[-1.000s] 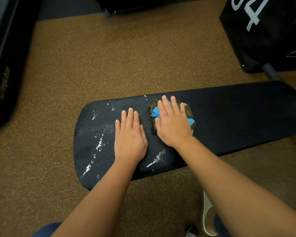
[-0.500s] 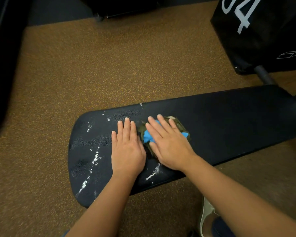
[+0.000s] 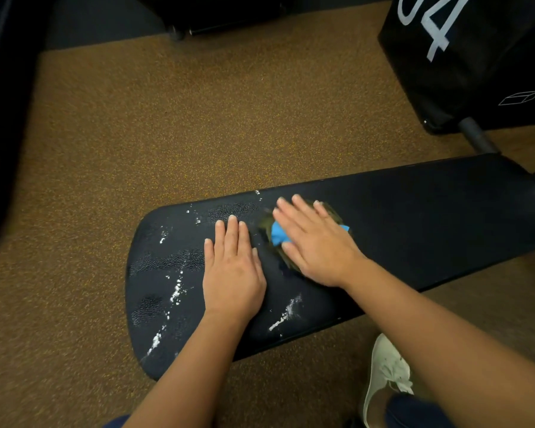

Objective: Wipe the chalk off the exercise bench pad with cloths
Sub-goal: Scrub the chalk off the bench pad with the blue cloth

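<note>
On the black bench pad point(image 3: 414, 217), the right hand point(image 3: 318, 242) is lying flat with straight fingers, pressing down on a bunched blue and green cloth point(image 3: 279, 234). The left hand point(image 3: 233, 270) is resting flat and open just beside it. White chalk point(image 3: 176, 290) is showing in streaks near the pad's round end.

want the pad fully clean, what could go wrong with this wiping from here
The left hand lies flat on the bench pad beside the chalk streaks, so it may pick up chalk and smear it elsewhere. The right hand only presses flat on the bunched cloths, not gripping, so they could slip out from under it. Chalk pushed over the near edge could land by the shoe.
</note>
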The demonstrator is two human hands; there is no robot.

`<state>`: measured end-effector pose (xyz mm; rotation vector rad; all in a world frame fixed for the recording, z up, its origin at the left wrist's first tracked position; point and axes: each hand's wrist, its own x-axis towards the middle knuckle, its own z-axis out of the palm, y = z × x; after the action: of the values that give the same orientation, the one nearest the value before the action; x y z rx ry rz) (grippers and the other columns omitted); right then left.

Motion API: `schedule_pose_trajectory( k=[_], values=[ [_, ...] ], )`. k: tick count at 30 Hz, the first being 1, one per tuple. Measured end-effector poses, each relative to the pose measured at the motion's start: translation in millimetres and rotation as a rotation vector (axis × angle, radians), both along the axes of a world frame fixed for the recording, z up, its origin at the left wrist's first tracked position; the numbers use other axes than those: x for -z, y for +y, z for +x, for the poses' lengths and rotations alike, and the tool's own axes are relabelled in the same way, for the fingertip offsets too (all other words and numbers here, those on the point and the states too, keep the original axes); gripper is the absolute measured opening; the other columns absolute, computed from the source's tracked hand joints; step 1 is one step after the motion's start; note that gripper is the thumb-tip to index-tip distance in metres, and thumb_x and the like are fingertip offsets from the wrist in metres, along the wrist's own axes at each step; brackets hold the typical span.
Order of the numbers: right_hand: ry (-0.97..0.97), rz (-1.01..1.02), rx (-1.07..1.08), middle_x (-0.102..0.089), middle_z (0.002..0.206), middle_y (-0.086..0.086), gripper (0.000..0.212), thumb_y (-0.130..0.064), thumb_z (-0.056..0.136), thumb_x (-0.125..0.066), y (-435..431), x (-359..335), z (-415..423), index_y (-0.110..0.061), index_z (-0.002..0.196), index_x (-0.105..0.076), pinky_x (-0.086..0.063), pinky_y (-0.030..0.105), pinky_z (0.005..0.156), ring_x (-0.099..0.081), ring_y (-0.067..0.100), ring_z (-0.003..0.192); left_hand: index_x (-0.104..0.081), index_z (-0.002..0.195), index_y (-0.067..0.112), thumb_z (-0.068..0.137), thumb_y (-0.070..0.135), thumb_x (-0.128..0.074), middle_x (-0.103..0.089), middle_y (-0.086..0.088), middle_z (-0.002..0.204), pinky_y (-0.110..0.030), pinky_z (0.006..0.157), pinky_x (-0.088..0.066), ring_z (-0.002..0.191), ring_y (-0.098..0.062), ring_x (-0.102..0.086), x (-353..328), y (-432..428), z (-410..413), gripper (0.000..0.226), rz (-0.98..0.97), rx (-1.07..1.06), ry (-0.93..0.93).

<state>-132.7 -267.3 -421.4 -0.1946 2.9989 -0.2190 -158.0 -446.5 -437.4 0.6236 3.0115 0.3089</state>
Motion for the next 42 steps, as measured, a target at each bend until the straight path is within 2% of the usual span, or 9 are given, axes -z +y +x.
schedule_pose_trajectory(
  k=[3,9,13,19,24,29,35,40,42],
  values=[
    [-0.016,0.013,0.246,-0.001,0.162,0.003,0.061,-0.039,0.1,-0.023,-27.2,1.1,-17.2,-0.013,0.153,-0.01,0.004,0.046,0.118,0.005,0.026,0.148,-0.025,0.148,0.007,0.092,0.039,-0.006,-0.015,-0.008,0.158,-0.042,0.116,-0.003,0.147,-0.025,-0.006,-1.1,-2.2,-5.9,0.067,-0.002,0.033,-0.008],
    [0.022,-0.01,-0.02,-0.014,0.161,0.002,0.064,-0.044,0.095,-0.017,-8.4,1.3,-2.5,-0.014,0.152,-0.022,-0.003,0.043,0.118,-0.008,0.024,0.148,-0.023,0.149,0.009,0.093,0.039,-0.007,-0.013,-0.007,0.159,-0.042,0.117,-0.003,0.147,-0.025,-0.004,-2.9,-6.7,-23.5,0.065,0.0,0.085,-0.018],
    [-0.003,0.015,0.275,-0.002,0.162,0.004,0.062,-0.04,0.1,-0.024,-26.6,1.9,-25.1,-0.013,0.153,-0.01,0.003,0.046,0.118,0.004,0.026,0.148,-0.018,0.15,0.011,0.095,0.037,-0.012,-0.009,-0.005,0.16,-0.041,0.117,0.0,0.147,-0.023,0.001,-4.1,-5.2,-32.6,0.061,-0.006,0.079,-0.037],
    [0.044,-0.013,-0.034,-0.018,0.16,0.004,0.063,-0.043,0.096,-0.02,-8.9,4.4,-5.2,-0.012,0.151,-0.026,-0.01,0.047,0.119,-0.011,0.025,0.148,-0.019,0.15,0.01,0.095,0.036,-0.014,-0.009,-0.004,0.159,-0.04,0.117,0.001,0.147,-0.022,0.0,-4.5,-6.8,-37.2,0.061,-0.001,0.098,-0.034],
    [0.001,-0.015,0.306,-0.001,0.162,0.005,0.062,-0.04,0.1,-0.025,-34.8,1.5,-35.2,-0.011,0.153,-0.01,0.002,0.048,0.119,0.006,0.027,0.148,-0.02,0.15,0.01,0.094,0.038,-0.009,-0.01,-0.005,0.159,-0.04,0.117,0.0,0.147,-0.022,-0.001,-2.3,-9.1,-38.7,0.063,0.009,0.104,-0.014],
    [0.031,-0.025,-0.085,-0.012,0.161,0.003,0.063,-0.044,0.097,-0.019,-14.4,1.1,-14.3,-0.014,0.152,-0.022,-0.004,0.046,0.12,-0.005,0.025,0.149,-0.024,0.148,0.008,0.093,0.038,-0.008,-0.015,-0.006,0.158,-0.042,0.117,-0.003,0.147,-0.024,-0.005,-2.1,-8.6,-39.3,0.065,0.032,0.106,-0.008],
    [-0.02,0.014,0.258,0.0,0.162,0.004,0.061,-0.039,0.101,-0.023,-30.8,-2.9,-57.1,-0.012,0.153,-0.009,0.003,0.049,0.119,0.006,0.028,0.148,-0.018,0.15,0.01,0.101,0.03,-0.019,-0.008,-0.004,0.16,-0.041,0.117,0.001,0.147,-0.022,0.001,-5.2,-7.4,-41.7,0.053,-0.001,0.086,-0.028],
    [0.041,-0.037,-0.083,-0.013,0.161,0.002,0.06,-0.041,0.098,-0.022,-23.4,-0.5,-35.3,-0.014,0.151,-0.023,-0.001,0.046,0.118,-0.003,0.024,0.149,-0.017,0.15,0.009,0.101,0.029,-0.02,-0.008,-0.004,0.16,-0.042,0.118,0.0,0.147,-0.022,0.002,-5.5,-10.0,-47.8,0.053,-0.014,0.077,-0.028],
    [0.02,-0.029,-0.03,-0.009,0.162,-0.001,0.058,-0.042,0.1,-0.023,-9.6,0.4,-38.6,-0.017,0.152,-0.02,0.001,0.044,0.119,0.001,0.021,0.149,-0.019,0.15,0.01,0.099,0.032,-0.015,-0.01,-0.004,0.159,-0.041,0.117,0.001,0.147,-0.023,0.0,-7.2,-11.7,-51.5,0.056,-0.014,0.059,-0.019]
  ],
)
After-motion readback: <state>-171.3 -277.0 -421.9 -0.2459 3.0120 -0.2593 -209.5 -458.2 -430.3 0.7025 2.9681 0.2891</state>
